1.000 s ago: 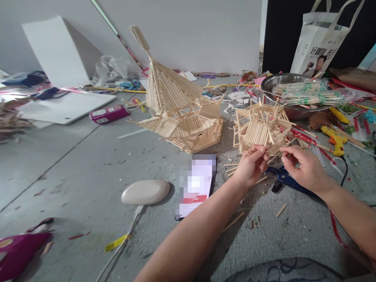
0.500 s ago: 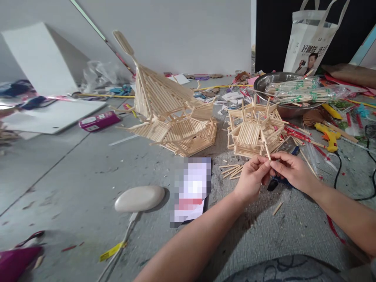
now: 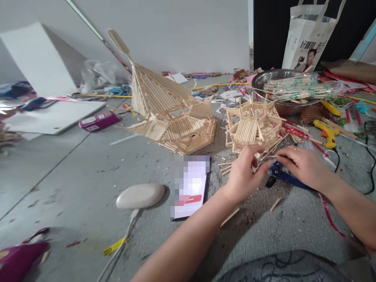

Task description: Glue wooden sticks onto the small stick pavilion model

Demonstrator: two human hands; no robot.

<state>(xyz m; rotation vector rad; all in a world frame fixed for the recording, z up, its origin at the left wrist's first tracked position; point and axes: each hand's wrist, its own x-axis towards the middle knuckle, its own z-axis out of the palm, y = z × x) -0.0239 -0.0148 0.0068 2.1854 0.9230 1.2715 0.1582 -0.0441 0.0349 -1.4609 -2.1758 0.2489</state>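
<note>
My left hand (image 3: 248,170) is open, its thumb and curled forefinger apart and nothing visible between them. To its right, my right hand (image 3: 304,166) pinches a thin wooden stick (image 3: 268,157) that points left towards the other hand. Below the right hand lies a blue hand tool (image 3: 289,179) with a dark head, partly covered by the fingers. Just beyond my hands stands a small stick structure (image 3: 248,131) with short posts sticking up. Several loose sticks (image 3: 226,170) lie left of my left hand.
A larger stick model (image 3: 176,125) with a peaked roof stands left. A phone (image 3: 190,188) and a pale oval device (image 3: 140,196) with a cable lie in front. Behind are a metal bowl (image 3: 286,107) of wrapped sticks and a yellow glue gun (image 3: 327,133). A stick piece (image 3: 230,218) lies by my left forearm.
My hands, previously together on an upright-slanting stick, have moved apart. The right hand now has a stick lying nearly level. A stick piece now shows on the floor beside my left forearm.
</note>
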